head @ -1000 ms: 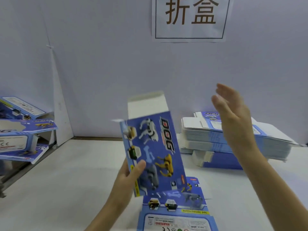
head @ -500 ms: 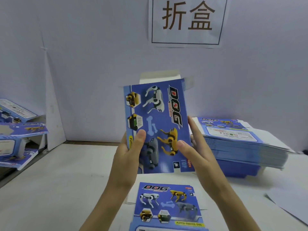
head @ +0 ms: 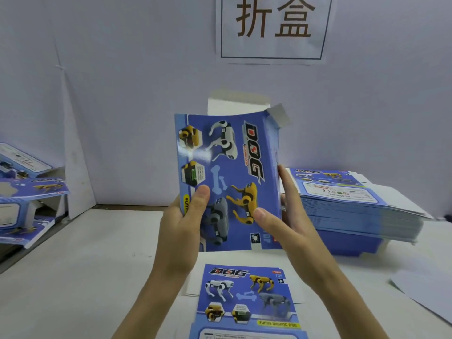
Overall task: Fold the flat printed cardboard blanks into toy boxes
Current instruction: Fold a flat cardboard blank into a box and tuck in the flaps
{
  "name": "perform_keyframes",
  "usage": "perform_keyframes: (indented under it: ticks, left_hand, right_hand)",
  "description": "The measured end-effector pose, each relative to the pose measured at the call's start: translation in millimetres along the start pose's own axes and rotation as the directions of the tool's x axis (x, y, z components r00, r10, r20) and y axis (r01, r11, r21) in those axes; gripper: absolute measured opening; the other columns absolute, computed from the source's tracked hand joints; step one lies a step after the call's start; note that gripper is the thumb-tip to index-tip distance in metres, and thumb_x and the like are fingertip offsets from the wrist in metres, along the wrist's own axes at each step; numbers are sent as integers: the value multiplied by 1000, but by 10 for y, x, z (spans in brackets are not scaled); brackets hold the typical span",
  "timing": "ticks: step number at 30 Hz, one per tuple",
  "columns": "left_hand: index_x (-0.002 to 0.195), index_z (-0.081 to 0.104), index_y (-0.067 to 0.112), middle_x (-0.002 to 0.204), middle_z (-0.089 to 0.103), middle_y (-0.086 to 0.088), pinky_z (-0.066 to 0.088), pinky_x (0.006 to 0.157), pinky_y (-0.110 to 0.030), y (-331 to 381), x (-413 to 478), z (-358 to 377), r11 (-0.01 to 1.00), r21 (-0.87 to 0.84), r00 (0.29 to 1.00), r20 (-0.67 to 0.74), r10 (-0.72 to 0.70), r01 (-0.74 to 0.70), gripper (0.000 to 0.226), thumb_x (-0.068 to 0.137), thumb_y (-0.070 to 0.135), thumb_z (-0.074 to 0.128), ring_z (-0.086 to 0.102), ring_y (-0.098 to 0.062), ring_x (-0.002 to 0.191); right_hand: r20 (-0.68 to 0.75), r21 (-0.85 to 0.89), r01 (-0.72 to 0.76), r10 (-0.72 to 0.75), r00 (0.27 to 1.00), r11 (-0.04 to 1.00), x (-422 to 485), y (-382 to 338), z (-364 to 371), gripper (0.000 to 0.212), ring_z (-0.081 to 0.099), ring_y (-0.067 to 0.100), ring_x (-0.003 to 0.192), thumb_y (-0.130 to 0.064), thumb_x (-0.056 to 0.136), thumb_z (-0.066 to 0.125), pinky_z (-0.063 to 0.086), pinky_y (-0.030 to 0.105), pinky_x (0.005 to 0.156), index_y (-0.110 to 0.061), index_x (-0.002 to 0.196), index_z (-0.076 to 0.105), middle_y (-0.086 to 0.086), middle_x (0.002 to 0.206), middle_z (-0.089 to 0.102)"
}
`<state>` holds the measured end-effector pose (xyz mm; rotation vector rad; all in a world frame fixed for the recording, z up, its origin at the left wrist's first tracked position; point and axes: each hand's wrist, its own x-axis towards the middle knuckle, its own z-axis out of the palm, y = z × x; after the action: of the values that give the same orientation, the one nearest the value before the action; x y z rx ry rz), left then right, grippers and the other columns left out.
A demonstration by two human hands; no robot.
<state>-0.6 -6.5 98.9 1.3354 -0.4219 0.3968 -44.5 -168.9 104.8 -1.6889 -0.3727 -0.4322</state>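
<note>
Cardboard blank point(head: 230, 177) held upright above the surface point(head: 80, 265), both hands grasping it: left hand point(head: 183, 223) on its left edge, right hand point(head: 283, 228) on its right edge. Another blank point(head: 247, 299) lies flat at the near edge; stack of blanks point(head: 354, 204) toward the far right.

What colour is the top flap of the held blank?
The top flap of the blank is plain white, best seen in the head view.

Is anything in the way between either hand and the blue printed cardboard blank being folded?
Nothing visible. The left hand and right hand grip the upright blue printed cardboard blank by its lower edges, thumbs on its printed face. The stack of flat blanks lies farther back to the right.
</note>
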Motion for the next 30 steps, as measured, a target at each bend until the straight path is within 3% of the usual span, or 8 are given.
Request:
perform_keyframes:
  ticks: [7, 10, 12, 15, 17, 24, 28, 30]
  left_hand:
    - [81, 64, 3, 60, 64, -8, 50, 46, -25, 12, -56, -28, 994, 104, 1000, 2, 22, -22, 48, 85, 50, 50, 59, -26, 53]
    - [128, 56, 23, 118, 68, 0, 53, 86, -30, 51, 89, -66, 994, 45, 978, 177, -108, 101, 79, 65, 68, 69, 66, -18, 102]
    - [145, 34, 34, 143, 49, 8, 49, 98, -28, 95, 114, -85, 993, 18, 951, 285, -116, 115, 120, 41, 76, 77, 53, -10, 125]
    - [141, 35, 51, 139, 50, 14, 55, 76, -18, 114, -24, -66, 977, 112, 904, 412, 119, -179, 73, 76, 65, 64, 50, -9, 127]
    - [136, 46, 49, 130, 58, 11, 56, 70, -19, 109, -82, -88, 980, 76, 928, 342, 147, -183, 52, 86, 43, 59, 53, -13, 125]
    - [141, 43, 33, 126, 62, 13, 49, 95, -33, 129, 26, -130, 999, -29, 948, 315, -31, 42, 78, 72, 63, 63, 58, -18, 120]
    - [131, 49, 38, 120, 67, 6, 58, 77, -28, 88, 9, -96, 981, -103, 918, 381, -111, 162, 61, 74, 36, 71, 67, -16, 106]
    - [138, 40, 38, 123, 65, 6, 59, 79, -33, 49, 9, -108, 991, -30, 907, 407, -110, 134, 80, 69, 31, 79, 65, -16, 109]
  right_hand:
    - [-14, 31, -58, 59, 998, 998, 13, -10, 1, 95, 48, 6, 129, -55, 64, 70, 44, 42, 105, -54, 145, 20, -22, 145, 43]
    - [-46, 232, -147, 162, 986, 961, 35, -52, -54, 65, 66, 9, 93, -42, 70, 70, 53, 30, 73, -48, 131, 51, -5, 115, 65]
    - [8, 554, -258, 305, 952, 791, 60, -80, -86, 34, 72, 22, 83, -39, 66, 72, 59, 40, 63, -32, 100, 76, 3, 101, 74]
    - [151, 694, -406, 431, 890, 595, 63, -64, -128, 37, 73, 34, 78, -46, 61, 65, 59, 49, 60, -19, 81, 80, 13, 98, 74]
    - [190, 702, -442, 450, 872, 559, 67, -19, -154, 43, 72, 35, 77, -45, 62, 63, 59, 48, 61, -15, 88, 79, 16, 99, 74]
    - [184, 606, -231, 148, 972, 761, 66, -21, -202, 57, 71, 24, 91, -7, 67, 65, 58, 36, 68, -21, 121, 63, 7, 113, 70]
    - [162, 426, -130, 66, 985, 895, 30, 7, -225, 75, 71, 18, 94, -24, 65, 69, 56, 24, 67, -39, 135, 47, 1, 123, 67]
    - [109, 307, -105, 75, 991, 946, 29, 37, -238, 71, 70, 14, 98, -36, 66, 71, 56, 22, 72, -36, 133, 48, -3, 121, 68]
